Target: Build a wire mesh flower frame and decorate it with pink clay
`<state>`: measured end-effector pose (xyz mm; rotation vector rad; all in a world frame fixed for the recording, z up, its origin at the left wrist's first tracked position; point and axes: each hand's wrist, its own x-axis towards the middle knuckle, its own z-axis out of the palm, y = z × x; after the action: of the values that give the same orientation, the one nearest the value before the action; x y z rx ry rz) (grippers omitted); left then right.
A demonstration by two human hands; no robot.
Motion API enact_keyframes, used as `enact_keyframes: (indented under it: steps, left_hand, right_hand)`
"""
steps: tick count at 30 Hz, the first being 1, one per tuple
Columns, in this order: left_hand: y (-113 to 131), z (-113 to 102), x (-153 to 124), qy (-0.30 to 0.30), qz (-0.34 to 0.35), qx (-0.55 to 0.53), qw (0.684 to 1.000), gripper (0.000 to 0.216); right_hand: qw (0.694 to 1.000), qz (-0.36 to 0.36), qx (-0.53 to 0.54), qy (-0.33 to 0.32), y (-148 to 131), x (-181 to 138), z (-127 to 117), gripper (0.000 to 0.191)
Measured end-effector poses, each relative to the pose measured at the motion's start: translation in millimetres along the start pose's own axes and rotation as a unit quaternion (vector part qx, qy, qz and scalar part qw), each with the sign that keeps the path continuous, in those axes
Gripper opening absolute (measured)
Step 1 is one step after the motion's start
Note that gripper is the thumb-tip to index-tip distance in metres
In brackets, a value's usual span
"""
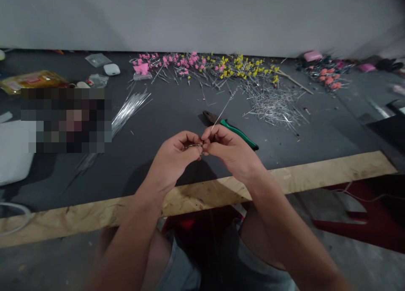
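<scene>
Both hands meet at the middle, above the table's near edge. My left hand [177, 153] is closed, its thumb and fingers pinching a piece of wire [190, 146] that looks bent or twisted. Against its fingertips, my right hand [226, 147] is closed in a pinch too. From its grip a thin straight wire [223, 110] slants up and to the right. Where the fingertips touch, the exact shape of the wire is hidden. Just beyond the right hand lie pliers with green handles [238, 132], partly covered by the fingers.
Pink-tipped wires [177, 62] and yellow-tipped wires [243, 67] line the back. Loose wires [274, 103] are heaped at right, and a straight wire bundle [131, 107] lies at left. Orange flower-like pieces [330, 79] sit far right. A white earbud case [112, 69] stands back left.
</scene>
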<state>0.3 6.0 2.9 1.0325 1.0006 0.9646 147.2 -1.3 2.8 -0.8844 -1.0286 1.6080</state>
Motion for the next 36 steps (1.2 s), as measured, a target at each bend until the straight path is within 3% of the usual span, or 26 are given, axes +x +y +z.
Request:
enact_keyframes:
  steps: [10, 15, 20, 36]
  left_hand:
    - [1, -2, -3, 0.020, 0.059, 0.122, 0.991, 0.007]
    - [0, 3, -5, 0.069, 0.114, 0.261, 0.956, 0.008]
    - [-2, 6, -5, 0.092, 0.159, 0.326, 0.927, 0.010]
    - [-3, 5, -7, 0.076, 0.166, 0.362, 0.914, 0.009]
  right_hand:
    - [0.996, 0.004, -0.088, 0.024, -1, -2, -3, 0.012]
    - [0.976, -0.021, -0.212, 0.043, -2, -5, -5, 0.015]
    - [0.954, -0.031, -0.294, 0.052, -6, -7, -4, 0.018]
    - [0.976, 0.015, -0.216, 0.016, -1, -3, -14, 0.010]
